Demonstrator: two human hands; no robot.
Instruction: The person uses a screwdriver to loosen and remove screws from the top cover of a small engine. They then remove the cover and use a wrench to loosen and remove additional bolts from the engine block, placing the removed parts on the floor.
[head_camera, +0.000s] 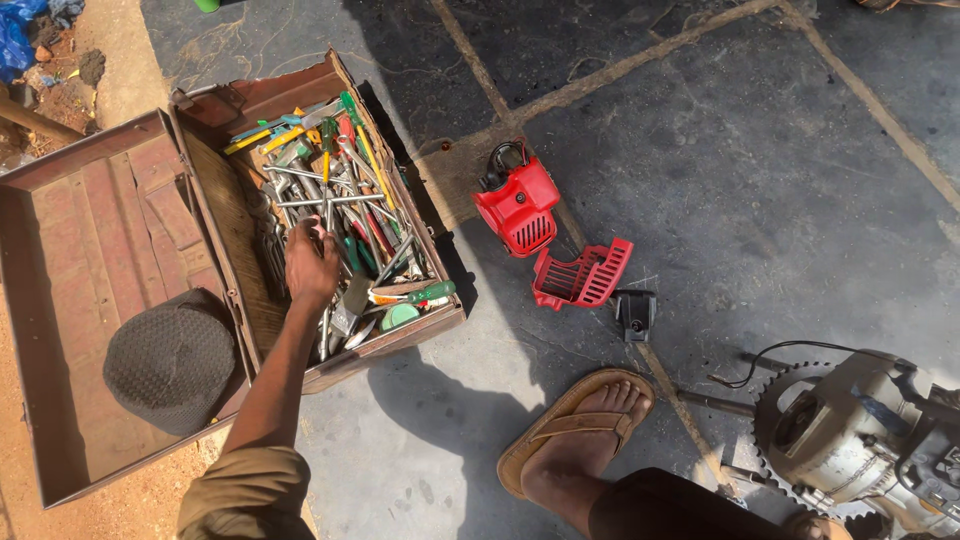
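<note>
Head view: left hand (311, 262) reaches into toolbox (222, 205), fingertips hidden among tools (345, 190).

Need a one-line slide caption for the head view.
Left hand reaches into a toolbox of tools beside red engine covers on a stone floor.

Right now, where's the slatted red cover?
In the head view, the slatted red cover lies on the floor right of the toolbox, between the red housing and the sandalled foot.
</note>
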